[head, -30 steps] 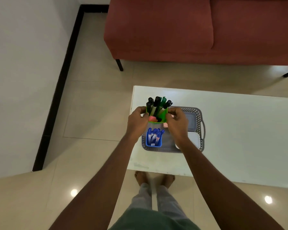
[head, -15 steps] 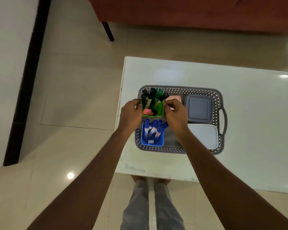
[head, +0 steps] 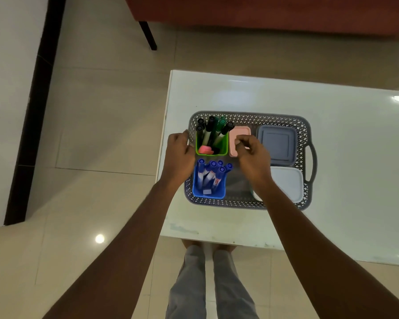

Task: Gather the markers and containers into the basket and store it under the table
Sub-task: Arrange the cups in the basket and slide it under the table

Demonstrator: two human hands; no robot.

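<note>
**Basket loaded on tabletop: hands clear of green cup**

Left hand (head: 179, 155): loosely curled, grasping nothing; sits at the basket's left rim, just beside the green cup, possibly brushing the rim.

Right hand (head: 253, 155): fingers bent, empty; hovers over the pink container, holding nothing that can be seen.

Green cup (head: 212, 143): upright in the basket's far-left corner; holds black and green markers (head: 213, 130) standing tilted, plus a pink eraser-like piece at its bottom.

Blue cup (head: 209, 181): upright in the near-left corner, just beside the green cup; holds blue markers (head: 211, 171).

Pink container (head: 236, 134): lidded, between the green cup and the grey container; partly hidden by the right hand.

Grey container (head: 276, 143): lidded, far-right of the basket.

White container (head: 288, 181): lidded, near-right, partly under the right forearm.

Basket (head: 247, 117): grey, perforated, side handle at right; rests on the white tabletop (head: 343, 157) near its left edge.

Handling note (judgement): gathering looks complete; the carry remains. Grip both short ends evenly, lift level and slowly so the tall cups do not tip, and lower it beneath the table without tilting.
</note>
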